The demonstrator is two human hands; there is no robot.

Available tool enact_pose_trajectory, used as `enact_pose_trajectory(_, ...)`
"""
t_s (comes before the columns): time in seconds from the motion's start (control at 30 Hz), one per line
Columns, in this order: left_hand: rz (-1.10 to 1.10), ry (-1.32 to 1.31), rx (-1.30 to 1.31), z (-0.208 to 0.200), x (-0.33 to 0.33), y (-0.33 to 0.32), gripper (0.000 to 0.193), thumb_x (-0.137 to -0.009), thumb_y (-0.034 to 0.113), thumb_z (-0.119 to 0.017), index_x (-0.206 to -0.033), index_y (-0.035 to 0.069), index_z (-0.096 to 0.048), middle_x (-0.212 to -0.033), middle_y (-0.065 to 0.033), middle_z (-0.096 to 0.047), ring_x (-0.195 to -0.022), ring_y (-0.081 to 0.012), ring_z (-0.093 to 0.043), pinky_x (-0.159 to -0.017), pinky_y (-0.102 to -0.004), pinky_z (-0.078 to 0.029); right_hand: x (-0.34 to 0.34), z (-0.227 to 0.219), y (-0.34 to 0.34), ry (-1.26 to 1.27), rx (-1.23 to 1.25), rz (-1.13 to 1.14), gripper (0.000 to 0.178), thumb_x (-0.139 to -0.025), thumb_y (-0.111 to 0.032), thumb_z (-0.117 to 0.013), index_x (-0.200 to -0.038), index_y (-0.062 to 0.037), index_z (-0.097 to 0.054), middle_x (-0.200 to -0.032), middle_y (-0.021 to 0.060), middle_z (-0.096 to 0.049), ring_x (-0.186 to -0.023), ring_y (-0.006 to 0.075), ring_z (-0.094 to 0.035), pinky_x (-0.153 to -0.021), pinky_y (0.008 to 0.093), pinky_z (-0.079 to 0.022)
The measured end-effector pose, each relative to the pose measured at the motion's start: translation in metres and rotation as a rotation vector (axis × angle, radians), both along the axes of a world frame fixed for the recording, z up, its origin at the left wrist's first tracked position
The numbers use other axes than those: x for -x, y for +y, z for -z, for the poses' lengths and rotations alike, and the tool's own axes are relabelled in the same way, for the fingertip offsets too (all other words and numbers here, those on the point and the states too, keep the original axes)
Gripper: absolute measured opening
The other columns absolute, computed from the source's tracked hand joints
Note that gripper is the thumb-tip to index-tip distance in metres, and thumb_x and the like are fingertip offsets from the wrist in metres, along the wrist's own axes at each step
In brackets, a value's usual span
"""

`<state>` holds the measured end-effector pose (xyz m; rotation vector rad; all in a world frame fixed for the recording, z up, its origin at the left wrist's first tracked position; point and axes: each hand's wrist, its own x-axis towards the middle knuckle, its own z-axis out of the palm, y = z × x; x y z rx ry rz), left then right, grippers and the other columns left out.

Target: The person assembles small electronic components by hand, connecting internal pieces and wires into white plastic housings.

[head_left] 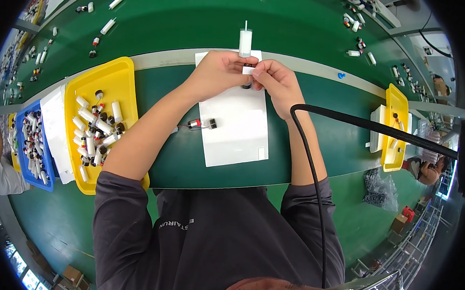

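Note:
My left hand (pixel 224 70) and my right hand (pixel 274 81) meet over the upper end of a white sheet (pixel 233 124). Between thumb and finger the right hand pinches a small white slip (pixel 248 71). The left hand's fingers are curled closed around something largely hidden; dark bits show behind the slip. A black round part (pixel 247 86) shows just below the fingertips. Just beyond my hands stands a white cylinder (pixel 245 42) with a thin white stem on top. Lower on the sheet lies a small red and white part (pixel 194 123), wired to a black cap (pixel 212 123).
At left, a yellow tray (pixel 127 88) holds many white cylinders and wired parts; a blue tray (pixel 47 173) lies beyond it. Another yellow tray (pixel 396 103) sits at right. A black cable (pixel 368 124) crosses over my right forearm. Loose parts lie on the green belt (pixel 186 24).

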<state>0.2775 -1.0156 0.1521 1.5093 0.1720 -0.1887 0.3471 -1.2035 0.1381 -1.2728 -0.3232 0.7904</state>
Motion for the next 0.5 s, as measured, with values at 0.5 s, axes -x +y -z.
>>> enact_pose_trajectory(0.5,0.04,-0.031,0.159,-0.004,-0.005,0.003,0.036,-0.101,0.006,-0.061,-0.135,-0.004,-0.061,-0.123,-0.0112,-0.07,-0.11,-0.0153,-0.066,-0.1,-0.0301,-0.054,0.023,0.005,0.012,-0.454,0.174,0.42,0.013,-0.091,-0.001,-0.072,-0.103,0.0016,-0.07,-0.086,0.0055,-0.069,-0.073,0.0081,-0.063,-0.064,0.023,-0.05)
